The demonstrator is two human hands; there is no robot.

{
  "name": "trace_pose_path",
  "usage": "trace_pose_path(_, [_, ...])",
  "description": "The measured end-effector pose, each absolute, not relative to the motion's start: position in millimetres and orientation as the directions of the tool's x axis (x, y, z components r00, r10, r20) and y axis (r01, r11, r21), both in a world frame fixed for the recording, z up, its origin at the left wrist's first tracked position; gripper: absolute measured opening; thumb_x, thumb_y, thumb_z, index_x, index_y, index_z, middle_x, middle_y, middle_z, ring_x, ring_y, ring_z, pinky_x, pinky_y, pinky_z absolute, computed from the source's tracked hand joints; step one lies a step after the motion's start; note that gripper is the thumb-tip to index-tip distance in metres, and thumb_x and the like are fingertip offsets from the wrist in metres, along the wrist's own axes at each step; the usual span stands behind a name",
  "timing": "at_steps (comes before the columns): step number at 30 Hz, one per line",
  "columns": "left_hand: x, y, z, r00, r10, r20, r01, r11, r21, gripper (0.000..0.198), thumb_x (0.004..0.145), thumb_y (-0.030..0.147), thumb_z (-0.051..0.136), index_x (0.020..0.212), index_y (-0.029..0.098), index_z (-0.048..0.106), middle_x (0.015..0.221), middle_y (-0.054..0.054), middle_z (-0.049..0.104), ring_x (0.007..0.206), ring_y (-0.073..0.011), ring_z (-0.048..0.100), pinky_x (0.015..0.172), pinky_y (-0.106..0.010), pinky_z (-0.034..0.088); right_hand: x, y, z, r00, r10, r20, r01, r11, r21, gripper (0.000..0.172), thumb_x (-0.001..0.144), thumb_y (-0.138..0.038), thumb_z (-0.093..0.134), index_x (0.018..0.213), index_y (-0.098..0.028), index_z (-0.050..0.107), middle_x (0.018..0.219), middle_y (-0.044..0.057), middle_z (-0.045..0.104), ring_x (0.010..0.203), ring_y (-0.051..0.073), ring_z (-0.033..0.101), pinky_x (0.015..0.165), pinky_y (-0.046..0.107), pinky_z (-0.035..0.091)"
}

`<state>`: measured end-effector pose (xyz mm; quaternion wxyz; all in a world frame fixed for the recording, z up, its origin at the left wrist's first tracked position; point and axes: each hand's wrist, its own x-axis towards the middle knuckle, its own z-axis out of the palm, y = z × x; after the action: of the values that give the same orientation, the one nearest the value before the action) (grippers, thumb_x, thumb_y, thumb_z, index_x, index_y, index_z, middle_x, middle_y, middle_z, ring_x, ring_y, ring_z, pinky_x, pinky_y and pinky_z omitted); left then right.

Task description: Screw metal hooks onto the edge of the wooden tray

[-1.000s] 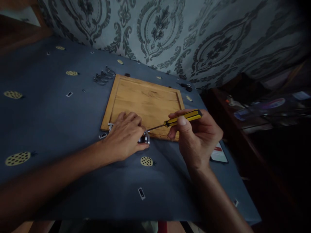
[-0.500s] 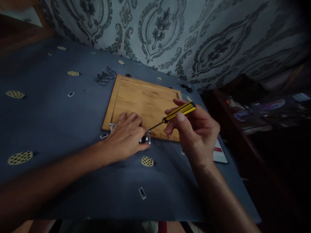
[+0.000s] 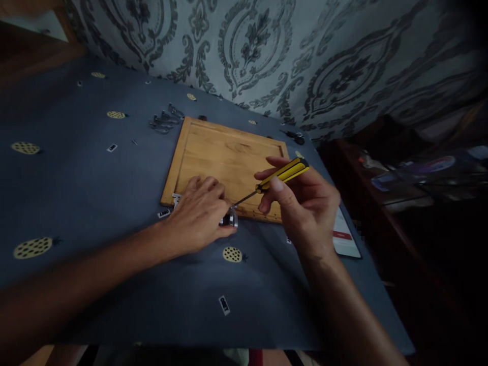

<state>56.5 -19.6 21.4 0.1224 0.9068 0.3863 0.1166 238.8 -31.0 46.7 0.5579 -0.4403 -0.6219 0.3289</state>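
A wooden cabinet door (image 3: 229, 157) lies flat on the blue patterned tablecloth. At its near edge sits a metal hinge (image 3: 230, 218), partly hidden by my left hand (image 3: 202, 208), whose thumb and fingers grip it against the wood. My right hand (image 3: 305, 203) holds a yellow and black screwdriver (image 3: 284, 175) by its handle, between thumb and fingers. The shaft slants down to the left, and its tip meets the hinge beside my left fingers. Another metal piece (image 3: 176, 200) shows at the door's near left corner, partly covered by the left hand.
Several metal hinges (image 3: 164, 121) lie beyond the door's left corner, and a small screw (image 3: 134, 142) rests left of it. A dark tool (image 3: 295, 136) lies behind the right corner. A flat white and red item (image 3: 345, 236) is by the right table edge.
My right fingers have shifted slightly around the screwdriver handle, and the wrist has moved a little left. The tip stays at the hinge. My left hand keeps its place.
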Motion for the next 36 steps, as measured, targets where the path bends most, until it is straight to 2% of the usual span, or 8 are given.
trace_pose_path(6, [57.0,-19.5,21.4,0.669,0.733,0.126,0.674,-0.669,0.312,0.031,0.084,0.047,0.073,0.091,0.016,0.073,0.097,-0.008,0.062,0.107,-0.0291,0.051,0.097,-0.048,0.037,238.5,-32.4,49.0,0.015,0.915,0.403,0.201,0.392,-0.898,0.009,0.084,-0.028,0.076,0.09,-0.022,0.072,0.089,0.0,0.077,0.043,0.007,0.059,0.042,0.023,0.051])
trace_pose_path(13, [56.1,-19.5,19.6,0.669,0.73,0.142,0.665,-0.672,0.324,0.032,0.084,0.047,0.073,0.093,0.016,0.074,0.099,-0.008,0.061,0.108,-0.0298,0.051,0.098,-0.048,0.037,235.4,-31.4,49.3,0.032,0.921,0.389,0.196,0.376,-0.906,0.012,0.083,-0.031,0.077,0.085,-0.022,0.069,0.086,-0.001,0.076,0.042,0.007,0.059,0.04,0.022,0.051])
trace_pose_path(21, [56.7,-19.5,19.5,0.666,0.734,0.133,0.668,-0.667,0.331,0.033,0.084,0.047,0.073,0.095,0.016,0.074,0.1,-0.009,0.062,0.108,-0.0302,0.051,0.099,-0.049,0.036,238.4,-32.2,48.8,-0.033,0.934,0.357,0.227,0.354,-0.907,0.026,0.087,-0.038,0.073,0.108,-0.025,0.071,0.095,0.002,0.075,0.047,0.009,0.062,0.044,0.027,0.056])
trace_pose_path(26, [56.5,-19.2,19.1,0.669,0.73,0.139,0.668,-0.673,0.317,0.032,0.083,0.046,0.074,0.094,0.016,0.074,0.099,-0.008,0.061,0.107,-0.03,0.051,0.098,-0.049,0.037,235.8,-31.3,49.8,-0.05,0.923,0.383,0.221,0.384,-0.896,0.011,0.086,-0.031,0.075,0.093,-0.023,0.071,0.094,0.001,0.075,0.044,0.007,0.059,0.04,0.024,0.053])
trace_pose_path(30, [56.8,-19.5,19.6,0.67,0.73,0.134,0.671,-0.673,0.311,0.033,0.084,0.047,0.073,0.094,0.016,0.074,0.099,-0.008,0.061,0.108,-0.0302,0.051,0.096,-0.048,0.038,234.1,-30.9,50.0,-0.039,0.925,0.379,0.24,0.377,-0.895,0.016,0.084,-0.034,0.076,0.086,-0.023,0.065,0.092,0.0,0.075,0.042,0.007,0.057,0.039,0.023,0.052])
trace_pose_path(33, [57.0,-19.7,19.4,0.668,0.733,0.133,0.673,-0.67,0.313,0.033,0.084,0.047,0.073,0.094,0.016,0.074,0.099,-0.008,0.061,0.108,-0.0303,0.051,0.098,-0.048,0.038,235.7,-31.3,49.6,-0.031,0.93,0.366,0.228,0.363,-0.903,0.02,0.083,-0.038,0.077,0.091,-0.023,0.066,0.09,0.0,0.075,0.044,0.008,0.059,0.039,0.023,0.052])
trace_pose_path(36, [57.0,-19.8,19.0,0.665,0.733,0.142,0.67,-0.67,0.318,0.033,0.084,0.048,0.072,0.092,0.016,0.074,0.099,-0.008,0.061,0.109,-0.0303,0.051,0.099,-0.049,0.037,238.1,-32.4,50.0,-0.048,0.934,0.355,0.212,0.357,-0.91,0.025,0.086,-0.038,0.074,0.107,-0.024,0.068,0.093,0.001,0.075,0.046,0.009,0.061,0.042,0.025,0.054])
